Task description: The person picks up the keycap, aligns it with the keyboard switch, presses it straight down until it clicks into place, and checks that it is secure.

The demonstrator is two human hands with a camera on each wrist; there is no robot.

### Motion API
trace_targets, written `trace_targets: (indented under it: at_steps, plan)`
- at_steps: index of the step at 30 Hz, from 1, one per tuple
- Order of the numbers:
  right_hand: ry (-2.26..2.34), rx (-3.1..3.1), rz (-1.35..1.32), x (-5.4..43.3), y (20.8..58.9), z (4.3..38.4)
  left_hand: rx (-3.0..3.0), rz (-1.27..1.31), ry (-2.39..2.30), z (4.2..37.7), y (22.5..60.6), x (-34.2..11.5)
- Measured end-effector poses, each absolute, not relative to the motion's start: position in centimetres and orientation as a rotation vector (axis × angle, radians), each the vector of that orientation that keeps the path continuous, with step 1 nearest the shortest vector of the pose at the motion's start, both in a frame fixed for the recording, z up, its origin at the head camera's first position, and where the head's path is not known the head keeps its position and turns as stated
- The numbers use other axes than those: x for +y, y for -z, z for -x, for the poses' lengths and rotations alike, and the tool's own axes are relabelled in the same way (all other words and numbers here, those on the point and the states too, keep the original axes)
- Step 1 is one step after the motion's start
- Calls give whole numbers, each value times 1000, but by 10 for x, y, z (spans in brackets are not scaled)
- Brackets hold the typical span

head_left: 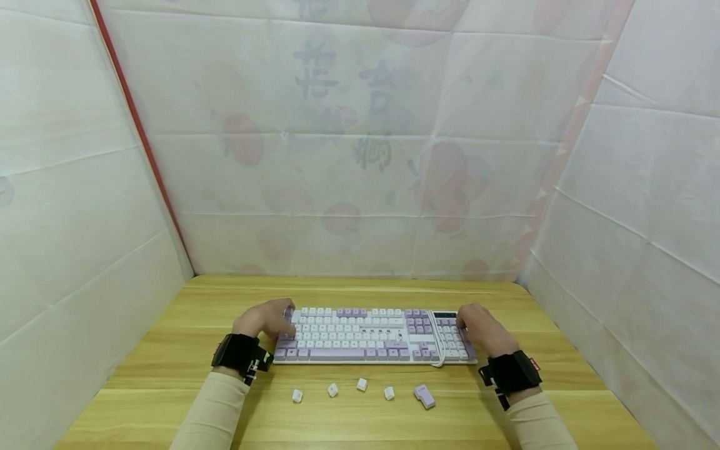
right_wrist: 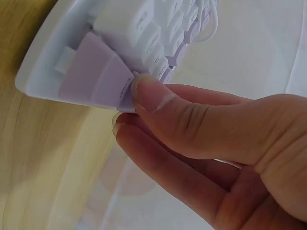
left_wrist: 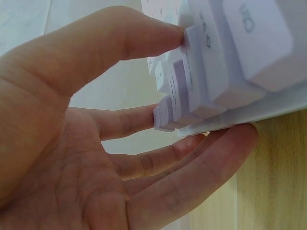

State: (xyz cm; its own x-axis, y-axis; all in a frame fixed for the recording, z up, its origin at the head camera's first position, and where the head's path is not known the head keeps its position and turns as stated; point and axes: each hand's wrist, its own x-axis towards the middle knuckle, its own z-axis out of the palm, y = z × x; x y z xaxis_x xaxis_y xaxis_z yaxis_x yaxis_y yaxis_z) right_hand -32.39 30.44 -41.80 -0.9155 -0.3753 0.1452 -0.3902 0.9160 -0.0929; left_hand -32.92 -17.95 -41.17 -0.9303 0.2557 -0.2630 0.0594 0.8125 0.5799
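A white and lilac keyboard (head_left: 351,336) lies on the table, its looped white cable (head_left: 436,340) draped over the right part. Several dark, bare switches (head_left: 380,331) show among its keys. At the left end, my left hand (head_left: 269,319) grips the keyboard, thumb over the keys and fingers at the side and lower edge in the left wrist view. My right hand (head_left: 488,330) holds the opposite end. In the right wrist view its thumb (right_wrist: 153,96) presses by the lilac Enter key (right_wrist: 98,79), with fingertips under the edge.
Several loose white keycaps (head_left: 362,384) and a lilac L-shaped keycap (head_left: 424,396) lie in a row on the wooden table (head_left: 337,425), in front of the keyboard. White sheet walls (head_left: 360,187) stand behind the table and on both sides.
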Motion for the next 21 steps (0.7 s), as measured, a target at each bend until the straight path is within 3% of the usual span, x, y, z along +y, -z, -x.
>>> trace_targets:
  at_steps: [21]
  plan:
    - [-202, -2997, -541, 304, 418, 327, 2692, -242, -805, 330, 413, -179]
